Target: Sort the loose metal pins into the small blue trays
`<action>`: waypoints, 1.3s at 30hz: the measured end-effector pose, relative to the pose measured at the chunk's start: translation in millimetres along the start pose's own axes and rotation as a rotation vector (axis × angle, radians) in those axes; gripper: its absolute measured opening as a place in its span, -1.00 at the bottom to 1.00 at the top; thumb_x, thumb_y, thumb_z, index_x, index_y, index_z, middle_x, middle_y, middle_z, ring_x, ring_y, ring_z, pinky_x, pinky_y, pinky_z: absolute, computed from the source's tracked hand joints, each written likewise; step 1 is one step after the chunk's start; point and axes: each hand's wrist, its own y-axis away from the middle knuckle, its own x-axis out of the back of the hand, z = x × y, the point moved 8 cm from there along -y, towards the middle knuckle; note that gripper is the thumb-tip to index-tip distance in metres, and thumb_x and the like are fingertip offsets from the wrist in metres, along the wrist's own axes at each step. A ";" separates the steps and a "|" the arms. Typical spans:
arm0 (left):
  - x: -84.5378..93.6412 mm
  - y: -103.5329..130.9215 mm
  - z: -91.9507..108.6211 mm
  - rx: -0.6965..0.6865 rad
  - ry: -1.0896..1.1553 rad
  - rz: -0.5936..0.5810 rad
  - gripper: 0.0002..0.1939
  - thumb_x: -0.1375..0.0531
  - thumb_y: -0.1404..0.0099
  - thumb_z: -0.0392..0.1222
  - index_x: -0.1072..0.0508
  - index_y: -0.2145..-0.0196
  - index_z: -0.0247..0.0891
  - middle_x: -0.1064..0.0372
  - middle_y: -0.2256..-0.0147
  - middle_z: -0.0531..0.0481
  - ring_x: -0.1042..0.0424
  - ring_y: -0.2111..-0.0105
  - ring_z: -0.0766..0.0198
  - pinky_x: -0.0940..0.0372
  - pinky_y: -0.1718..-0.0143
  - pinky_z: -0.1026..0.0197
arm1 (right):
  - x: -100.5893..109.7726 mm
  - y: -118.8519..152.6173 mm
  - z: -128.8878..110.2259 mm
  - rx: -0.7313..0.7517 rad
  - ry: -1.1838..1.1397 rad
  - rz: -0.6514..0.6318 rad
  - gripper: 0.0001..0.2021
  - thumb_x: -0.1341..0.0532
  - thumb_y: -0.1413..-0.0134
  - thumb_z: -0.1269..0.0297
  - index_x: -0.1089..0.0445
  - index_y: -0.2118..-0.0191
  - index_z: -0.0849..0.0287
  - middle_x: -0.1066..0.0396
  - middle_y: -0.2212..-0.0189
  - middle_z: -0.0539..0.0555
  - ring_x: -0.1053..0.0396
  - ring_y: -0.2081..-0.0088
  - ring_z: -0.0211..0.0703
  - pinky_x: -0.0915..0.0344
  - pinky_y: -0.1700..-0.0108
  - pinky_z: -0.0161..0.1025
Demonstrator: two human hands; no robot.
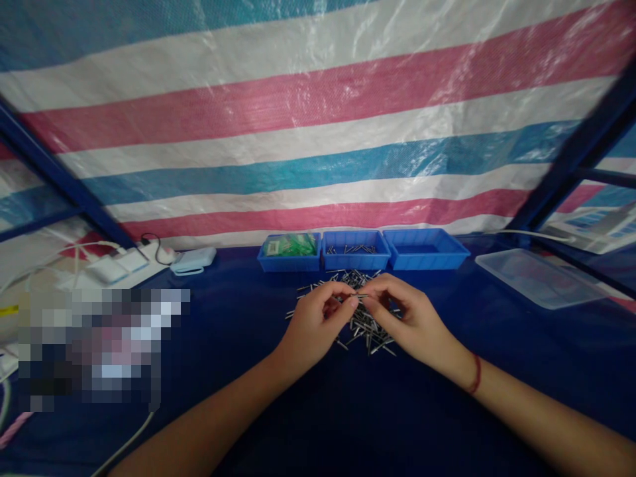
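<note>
Head view, logged from my remote seat.

Item: one pin [362, 296], slim, metal, held over the pile [368, 328]; whether a second piece sits with it, I cannot tell.
Long axis: roughly level, running left to right, bridging the two sets of fingertips.
Left hand [312, 319]: thumb and forefinger pinching the pin's left end.
Right hand [420, 319]: thumb and forefinger pinching the other end; red cord [477, 374] around its wrist.
Nearer hand: neither, as I judge it; both touch the pin.
Pile: loose pins, pointing every way, on the table [318, 424].
Beyond the pile, in a row: left bin [289, 264], with green bag [297, 245]; middle bin [355, 262], with small dark pieces [360, 250]; right bin [428, 262].
</note>
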 end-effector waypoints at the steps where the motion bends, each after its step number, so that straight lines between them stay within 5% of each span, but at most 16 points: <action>1: 2.3 0.8 3.8 -0.041 -0.040 0.026 -0.90 -0.13 -0.24 -0.22 -0.40 0.31 -0.27 -0.38 0.42 0.05 -0.32 0.49 0.37 -0.20 0.45 0.32 | 0.4 0.1 -4.3 0.042 0.049 -0.001 -0.92 -0.14 -0.12 0.35 -0.37 0.31 0.15 -0.34 0.46 0.00 -0.29 0.45 -0.27 -0.26 0.40 -0.29; 6: 6.4 5.1 18.5 -0.197 -0.185 0.065 -0.94 -0.15 -0.23 -0.26 -0.40 0.31 -0.24 -0.41 0.35 0.02 -0.35 0.43 0.36 -0.24 0.39 0.31 | -3.5 1.4 -11.1 0.094 0.119 -0.026 -0.91 -0.11 -0.14 0.35 -0.36 0.31 0.14 -0.35 0.45 0.01 -0.30 0.44 -0.26 -0.26 0.39 -0.29; 11: 9.6 2.6 12.3 -0.137 -0.160 0.068 -0.74 -0.15 -0.23 -0.22 -0.33 0.10 -0.23 -0.41 0.30 0.01 -0.36 0.45 0.36 -0.26 0.40 0.30 | 0.8 -6.2 -0.5 0.020 0.131 -0.004 -0.87 -0.09 -0.18 0.28 -0.37 0.27 0.13 -0.42 0.37 0.06 -0.36 0.34 -0.19 -0.29 0.30 -0.24; 16: 9.9 -0.9 1.6 -0.106 -0.249 0.015 -0.69 -0.09 -0.27 -0.21 -0.29 0.01 -0.26 -0.40 0.33 0.02 -0.29 0.54 0.40 -0.26 0.40 0.29 | 17.5 -46.4 15.0 0.064 0.491 0.104 -0.81 -0.04 -0.20 0.28 -0.38 0.26 0.18 -0.45 0.34 0.11 -0.38 0.33 -0.15 -0.29 0.25 -0.22; 23: 2.5 -2.7 -3.4 -0.204 -0.541 -0.135 -0.74 -0.04 -0.29 -0.25 -0.39 0.09 -0.27 -0.43 0.28 -0.05 -0.39 0.38 0.28 -0.27 0.27 0.24 | -5.1 -100.8 48.9 0.078 0.629 0.034 -0.80 -0.06 -0.14 0.33 -0.41 0.25 0.27 -0.44 0.38 0.22 -0.39 0.31 0.01 -0.24 0.20 -0.10; 31: -7.0 -0.3 -5.1 -0.268 -0.620 -0.212 -0.74 -0.03 -0.26 -0.32 -0.42 0.14 -0.28 -0.46 0.26 -0.07 -0.41 0.24 0.20 -0.26 0.16 0.16 | 7.1 -44.1 37.5 0.007 0.538 0.010 -0.75 -0.08 -0.12 0.28 -0.31 0.09 0.22 -0.39 0.44 0.05 -0.34 0.47 -0.18 -0.27 0.36 -0.23; 39: -18.4 1.0 -8.9 -0.251 -0.771 -0.227 -0.76 -0.02 -0.29 -0.30 -0.44 0.17 -0.23 -0.41 0.24 -0.05 -0.35 0.21 0.15 -0.22 0.18 0.12 | 13.8 -8.6 65.6 -0.186 0.289 0.104 -0.79 -0.09 -0.08 0.25 -0.33 0.17 0.19 -0.39 0.50 0.00 -0.36 0.48 -0.21 -0.30 0.38 -0.25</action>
